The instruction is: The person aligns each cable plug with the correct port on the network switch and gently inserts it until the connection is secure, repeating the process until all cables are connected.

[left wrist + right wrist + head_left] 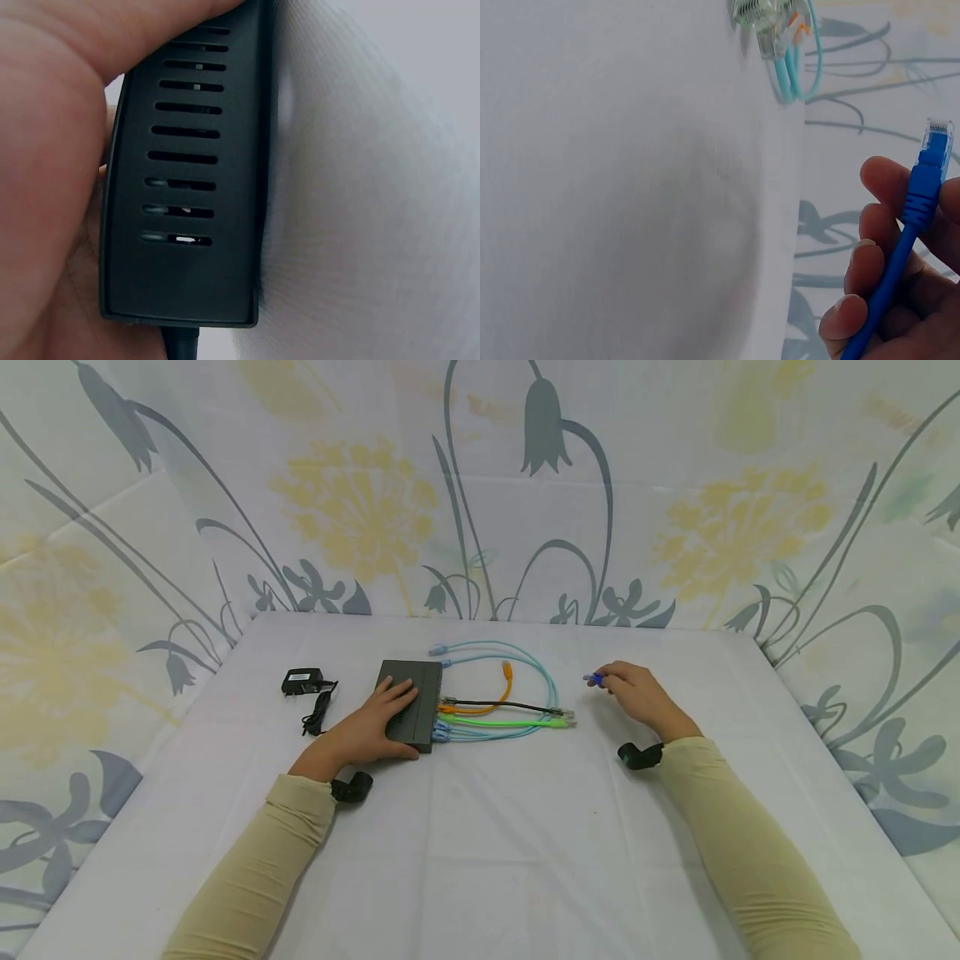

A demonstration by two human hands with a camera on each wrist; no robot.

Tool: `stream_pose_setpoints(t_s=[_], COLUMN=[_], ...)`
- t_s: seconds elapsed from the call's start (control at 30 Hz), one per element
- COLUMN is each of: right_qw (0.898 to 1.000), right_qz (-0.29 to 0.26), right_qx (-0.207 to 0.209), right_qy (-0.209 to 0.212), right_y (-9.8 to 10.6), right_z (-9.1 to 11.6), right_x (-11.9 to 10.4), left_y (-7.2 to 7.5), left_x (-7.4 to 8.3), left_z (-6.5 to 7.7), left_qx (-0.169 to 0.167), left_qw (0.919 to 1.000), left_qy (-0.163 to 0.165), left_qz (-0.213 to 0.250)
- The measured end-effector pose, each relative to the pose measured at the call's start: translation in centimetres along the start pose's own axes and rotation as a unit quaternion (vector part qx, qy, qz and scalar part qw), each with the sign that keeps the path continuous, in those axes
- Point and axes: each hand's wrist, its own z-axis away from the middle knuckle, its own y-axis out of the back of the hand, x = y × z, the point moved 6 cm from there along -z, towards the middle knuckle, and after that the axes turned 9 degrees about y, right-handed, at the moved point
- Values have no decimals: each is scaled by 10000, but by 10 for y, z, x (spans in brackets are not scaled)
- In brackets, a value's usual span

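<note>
A flat dark network switch [414, 702] lies on the table left of centre, with several Ethernet cables in its right side. My left hand [378, 722] holds it, fingers across its top and thumb along the near side. The left wrist view shows the thumb over the slotted side wall of the switch [184, 172]; a black cord [182, 343] leaves its lower end there. To the right, above the table, my right hand [633, 689] pinches a blue Ethernet cable [922, 187] just behind its clear plug, which points away from the fingers. The rest of the blue cable runs into the palm.
Light blue cables [543, 672] loop out right of the switch. An orange cable [508, 681], a black cable [502, 703] and a green cable [510, 722] lie within the loop, loose ends rightward. A black power adapter [302, 682] with bundled cord sits at left. Patterned cloth [487, 485] hangs behind.
</note>
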Motion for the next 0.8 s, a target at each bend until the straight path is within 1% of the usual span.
stream_pose_setpoints(t_s=[0.17,0.53,0.63,0.8], right_qw=[9994,9979,9967,9956], right_qz=[241,154,187,226], right_qx=[67,129,154,147], right_qy=[258,623,772,902], right_y=[-5,-19,-22,-27], right_z=[-5,-17,-19,-23], right_x=[-10,-27,-32,-37], left_y=[0,-1,-1,-1], left_x=[-1,-2,-2,-2], left_z=[-1,-2,-2,-2], left_qx=[15,24,28,44], left_qw=[10000,10000,10000,10000], left_qy=[16,49,-1,-27], left_qz=[-35,-42,-55,-56])
